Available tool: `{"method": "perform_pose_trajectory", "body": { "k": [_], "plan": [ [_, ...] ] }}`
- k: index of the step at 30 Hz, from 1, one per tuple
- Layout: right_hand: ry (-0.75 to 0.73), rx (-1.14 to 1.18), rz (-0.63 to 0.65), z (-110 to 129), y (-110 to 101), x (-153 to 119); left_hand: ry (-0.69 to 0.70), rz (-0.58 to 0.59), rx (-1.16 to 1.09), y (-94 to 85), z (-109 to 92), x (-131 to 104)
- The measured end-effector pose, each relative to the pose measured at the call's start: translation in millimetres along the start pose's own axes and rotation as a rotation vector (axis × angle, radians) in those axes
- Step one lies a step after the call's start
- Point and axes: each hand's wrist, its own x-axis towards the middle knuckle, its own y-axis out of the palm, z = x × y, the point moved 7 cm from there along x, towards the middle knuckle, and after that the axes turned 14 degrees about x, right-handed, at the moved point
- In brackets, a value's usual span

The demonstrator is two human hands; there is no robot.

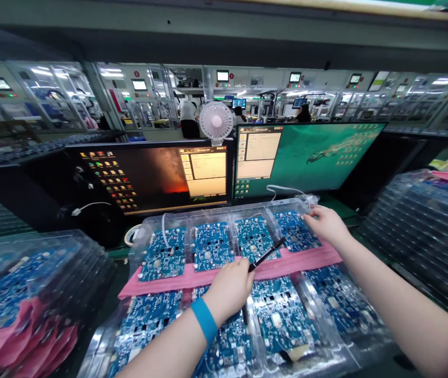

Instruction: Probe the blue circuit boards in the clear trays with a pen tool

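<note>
A wide clear plastic tray (189,247) spans the middle of the scene, holding blue rectangular circuit boards (163,254) in 2 rows of 4, with a long pink fabric-like strip (156,287) running left to right between the rows. Above the strip, a slim black pen-shaped tool (267,254) slants far and right, its tip over the far row. The left hand (231,286) is curled around the near end of that tool, gripping it, and a flat bright-blue band (205,321) circles the left wrist. The right hand (325,223) has its bent fingertips at the right side of the far right board, near the tray's far right corner; whether they pinch the board or the tray, I cannot tell. A thin white cable (164,231) hangs onto the far left board. Left of the tray stands a stack of clear trays with boards (93,273), pink folds (30,336) at its near side; on the right is a taller clear tray stack (408,220). Beyond the tray, 2 black-framed monitors (306,157) are lit, and a round pale-pink fan (216,121) sits where they meet. Farther off, a person in a white top (187,113) stands.
</note>
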Motion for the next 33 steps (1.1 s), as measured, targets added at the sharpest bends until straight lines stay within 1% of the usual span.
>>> {"method": "perform_pose_trajectory", "body": {
  "k": [1,3,6,10,18,27,33],
  "plan": [
    [0.015,0.005,0.002,-13,0,1,0.003,-0.004,-0.003,-0.4,0,0],
    [0.041,0.020,0.036,-33,7,1,0.012,-0.008,-0.008,-0.8,-1,1],
    [0.064,0.046,0.094,-45,21,-1,0.013,-0.003,-0.017,-0.8,-1,1],
    [0.082,0.063,0.104,-45,27,-2,-0.004,0.016,-0.032,-0.4,-1,1],
    [0.089,0.055,0.089,-43,25,-3,0.033,-0.013,-0.035,0.1,-2,1],
    [0.085,0.040,0.115,-46,30,-1,0.021,0.013,-0.035,-1.9,-2,1],
    [0.083,0.029,0.105,-47,30,-2,0.022,-0.005,-0.044,-0.3,-1,1]
  ]
}}
